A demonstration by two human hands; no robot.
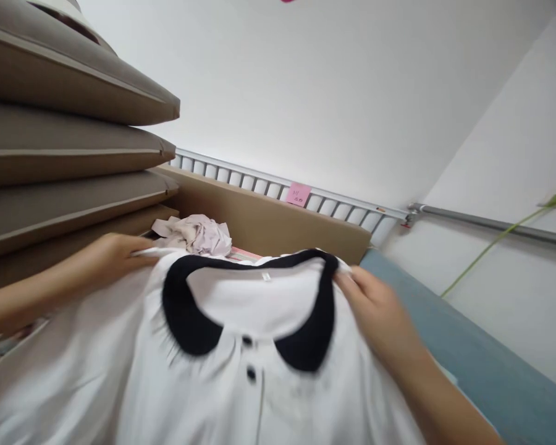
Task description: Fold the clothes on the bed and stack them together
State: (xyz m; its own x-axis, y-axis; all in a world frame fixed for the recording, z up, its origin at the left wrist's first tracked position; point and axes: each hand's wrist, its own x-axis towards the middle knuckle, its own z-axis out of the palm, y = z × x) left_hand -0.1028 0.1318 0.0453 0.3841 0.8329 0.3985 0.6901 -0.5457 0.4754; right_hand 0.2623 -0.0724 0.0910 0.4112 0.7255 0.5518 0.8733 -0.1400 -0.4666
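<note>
A white blouse [204,395] with a black rounded collar and dark buttons is held up by its shoulders, its front facing me. My left hand [120,253] pinches the shoulder on the left side. At the other shoulder, close to the collar, my right hand [370,303] grips the cloth with fingers closed. A small white label shows inside the neckline. The lower part of the blouse runs out of view, and motion blurs its edges. Behind the collar lies a crumpled pale pink cloth [208,233].
Grey-brown cushions [74,139] are stacked high on the left. Beyond the blouse stands a tan board [259,213], with a white radiator [241,178] behind it bearing a pink note [299,194]. A blue-grey surface [500,364] and wall pipe [491,224] are on the right.
</note>
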